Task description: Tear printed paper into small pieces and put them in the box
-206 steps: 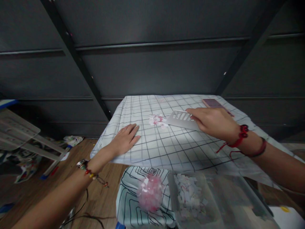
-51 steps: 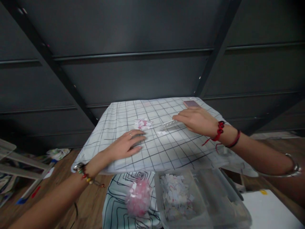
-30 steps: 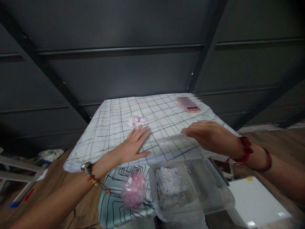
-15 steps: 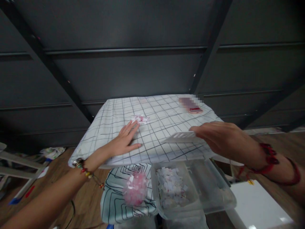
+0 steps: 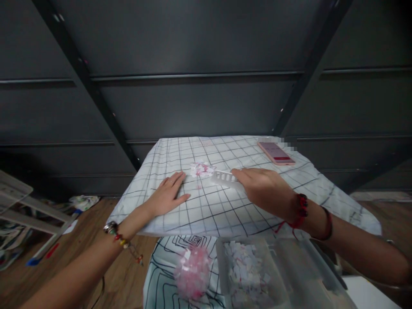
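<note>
My left hand lies flat on the checked tablecloth, fingers stretched out, holding nothing. Just beyond its fingertips is a small heap of white and pink paper scraps. My right hand grips a flat white plastic piece with a row of slots; its kind I cannot tell. The far end of this piece is close beside the heap, and its near end is hidden by my fingers. Whether it touches the scraps I cannot make out.
A pink phone rests at the back right of the table. Below the front edge are a clear bag of pink bits on a patterned cloth and a translucent box holding white scraps. A dark panelled wall stands behind.
My right hand has come down and left with the slotted plastic piece, to beside the heap. My left hand has drawn slightly back from the scraps. The camera view has shifted.
</note>
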Demonstrator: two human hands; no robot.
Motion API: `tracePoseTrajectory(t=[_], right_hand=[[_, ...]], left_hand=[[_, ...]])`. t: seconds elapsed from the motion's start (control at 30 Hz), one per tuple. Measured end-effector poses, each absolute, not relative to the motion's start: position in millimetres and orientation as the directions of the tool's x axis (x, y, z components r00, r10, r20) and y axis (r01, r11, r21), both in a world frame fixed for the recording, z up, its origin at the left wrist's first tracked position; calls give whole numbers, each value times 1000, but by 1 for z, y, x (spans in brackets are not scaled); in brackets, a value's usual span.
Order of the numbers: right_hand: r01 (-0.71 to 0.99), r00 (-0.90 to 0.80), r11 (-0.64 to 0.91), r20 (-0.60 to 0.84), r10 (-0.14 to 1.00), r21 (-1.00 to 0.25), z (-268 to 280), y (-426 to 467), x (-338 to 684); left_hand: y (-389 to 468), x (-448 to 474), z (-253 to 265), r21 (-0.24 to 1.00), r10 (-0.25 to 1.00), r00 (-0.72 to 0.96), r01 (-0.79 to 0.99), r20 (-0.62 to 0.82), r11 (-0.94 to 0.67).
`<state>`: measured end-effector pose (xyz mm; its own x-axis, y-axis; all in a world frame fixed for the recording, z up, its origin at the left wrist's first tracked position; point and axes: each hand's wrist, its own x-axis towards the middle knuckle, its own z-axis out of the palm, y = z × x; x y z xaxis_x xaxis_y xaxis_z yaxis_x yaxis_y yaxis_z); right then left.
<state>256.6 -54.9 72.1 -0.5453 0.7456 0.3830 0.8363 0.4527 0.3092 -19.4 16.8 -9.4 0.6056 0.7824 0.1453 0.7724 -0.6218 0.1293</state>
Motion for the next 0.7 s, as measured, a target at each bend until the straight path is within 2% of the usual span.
tracePoseTrajectory(t=[0.2,0.33,0.5,0.7], right_hand=[[819,-573,519,315,756,245,81,-65,238],[797,-603,552,391,695,247,83,-48,232],[698,-708,688,336,621,198,77,-17,236],[604,-775,778,358,521,176,73,-15,266]], left_hand=[[18,-20,-11,134,787,600,776,144,-616],[19,-21,-13,139,780,599,770,181,-623],[20,-22,-14,153,788,580,776,206,-611],[20,-22,-13,172,778,584,762,232,-624]])
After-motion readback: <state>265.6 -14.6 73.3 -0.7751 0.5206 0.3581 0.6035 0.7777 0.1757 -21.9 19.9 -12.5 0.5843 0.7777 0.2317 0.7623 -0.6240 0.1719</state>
